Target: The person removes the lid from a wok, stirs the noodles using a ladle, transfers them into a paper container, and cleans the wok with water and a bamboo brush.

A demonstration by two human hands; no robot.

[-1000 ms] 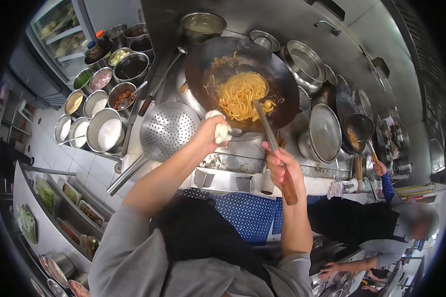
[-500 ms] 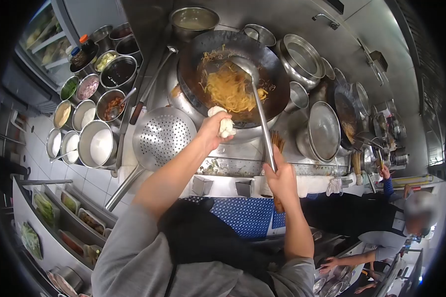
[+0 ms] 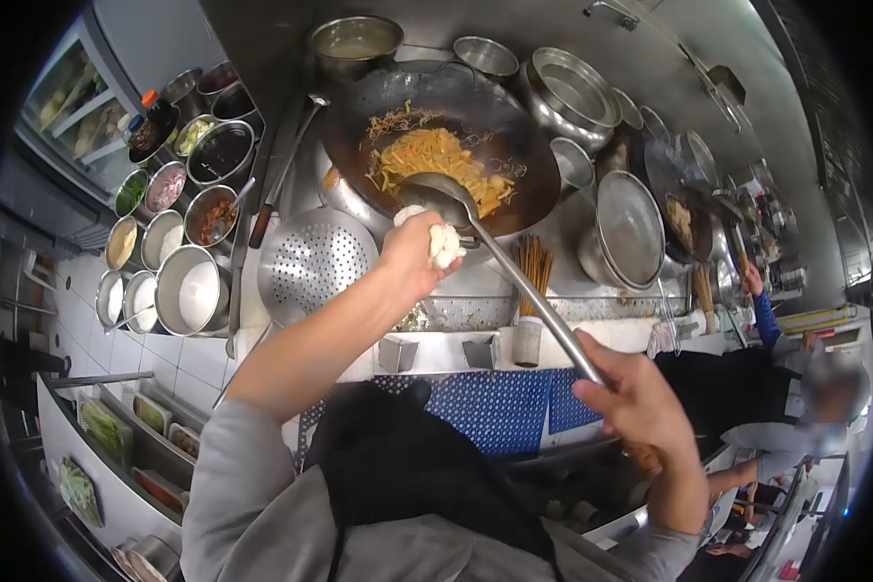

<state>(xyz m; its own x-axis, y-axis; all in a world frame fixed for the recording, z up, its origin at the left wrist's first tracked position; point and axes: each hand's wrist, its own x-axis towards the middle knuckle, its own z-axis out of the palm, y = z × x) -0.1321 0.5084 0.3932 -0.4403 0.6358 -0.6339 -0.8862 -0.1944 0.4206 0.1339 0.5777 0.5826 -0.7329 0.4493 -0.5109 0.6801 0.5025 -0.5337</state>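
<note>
A large dark wok [image 3: 538, 145] stands on the stove with yellow-brown noodles [image 3: 441, 155] heaped inside it. My left hand [image 3: 409, 256] is closed around a bunched white cloth [image 3: 445, 247] at the wok's near rim; the cloth hides where it meets the rim. In my right hand [image 3: 635, 393] is the wooden-ended handle of a long metal ladle [image 3: 536, 299], fingers wrapped round it. The ladle's bowl is over the near side of the wok, just beyond the cloth, with its rounded underside partly visible.
A perforated strainer [image 3: 317, 262] lies left of the wok. Ingredient containers [image 3: 189, 289] crowd the left side. A bamboo brush [image 3: 530, 291] stands at the front edge. Metal bowls [image 3: 630, 228] and another wok [image 3: 677, 209] are to the right, where a co-worker [image 3: 766, 301] reaches in.
My right hand has moved right and toward me, drawing the ladle bowl from the wok's far side to its near rim. The noodles have shifted; my left hand stays at the rim.
</note>
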